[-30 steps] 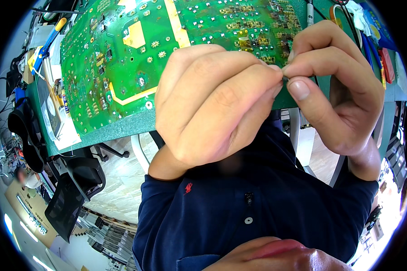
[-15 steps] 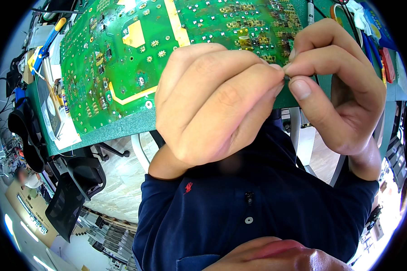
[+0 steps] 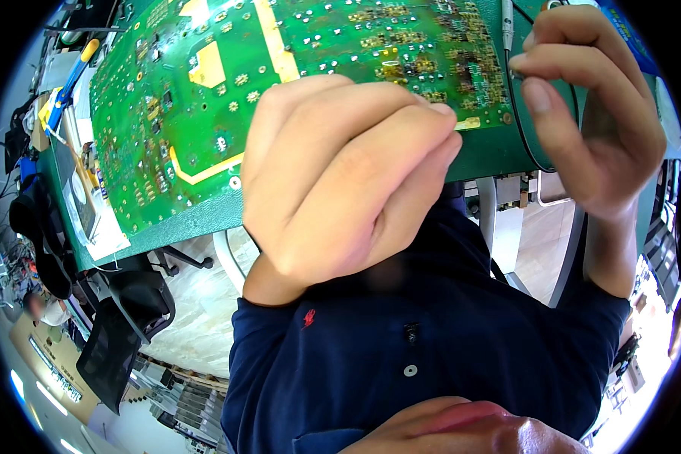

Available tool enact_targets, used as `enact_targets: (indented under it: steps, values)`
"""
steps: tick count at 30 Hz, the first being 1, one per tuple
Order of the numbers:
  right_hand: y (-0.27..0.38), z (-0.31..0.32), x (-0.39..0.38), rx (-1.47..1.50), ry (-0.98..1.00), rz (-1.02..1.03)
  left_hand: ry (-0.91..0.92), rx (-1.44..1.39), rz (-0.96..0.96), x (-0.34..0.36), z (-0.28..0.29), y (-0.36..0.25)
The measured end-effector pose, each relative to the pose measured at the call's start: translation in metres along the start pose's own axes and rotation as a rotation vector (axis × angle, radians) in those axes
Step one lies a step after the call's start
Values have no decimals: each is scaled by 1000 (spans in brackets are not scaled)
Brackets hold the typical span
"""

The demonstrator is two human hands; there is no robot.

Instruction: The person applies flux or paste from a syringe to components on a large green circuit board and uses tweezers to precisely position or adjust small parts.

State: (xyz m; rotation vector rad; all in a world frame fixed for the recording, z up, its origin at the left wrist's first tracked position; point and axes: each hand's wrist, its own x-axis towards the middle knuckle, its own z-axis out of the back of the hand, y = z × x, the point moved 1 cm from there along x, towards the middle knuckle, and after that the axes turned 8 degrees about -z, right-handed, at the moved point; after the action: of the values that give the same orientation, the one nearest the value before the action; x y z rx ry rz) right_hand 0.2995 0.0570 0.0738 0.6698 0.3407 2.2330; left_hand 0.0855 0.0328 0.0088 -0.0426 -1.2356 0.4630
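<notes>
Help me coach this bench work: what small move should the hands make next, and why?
Probably bring the right hand down so the thin black wire pinched in its fingertips meets the green circuit board. The wire hangs beside the board's right edge, the hands are apart, and the curled left hand hovers over the board's near edge, seemingly holding nothing.

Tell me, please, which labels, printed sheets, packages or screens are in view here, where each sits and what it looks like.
Printed sheet: a white paper with dark print, lying on the green bench left of the circuit board, its corner hanging over the bench edge.
Yellow patches: flat yellow areas and strips on the board's green face, above the left hand.
No screens or packages can be made out.
</notes>
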Motion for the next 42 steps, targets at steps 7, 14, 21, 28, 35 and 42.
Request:
enact_targets:
  steps: [7,14,21,28,35,42]
  values:
    - [-29,-15,-5,-17,-91,119,55,14,11,0,3,-3]
    - [-26,-22,1,-27,-114,150,90,-25,15,0,5,-2]
    - [-15,-25,7,-227,-108,161,149,-32,35,1,7,-4]
    - [-12,-13,4,-180,85,128,137,-34,53,0,9,-5]
    - [-11,-8,5,-181,108,97,170,-55,50,3,11,-4]
    - [-10,-8,7,-164,117,98,163,-47,66,1,11,-6]
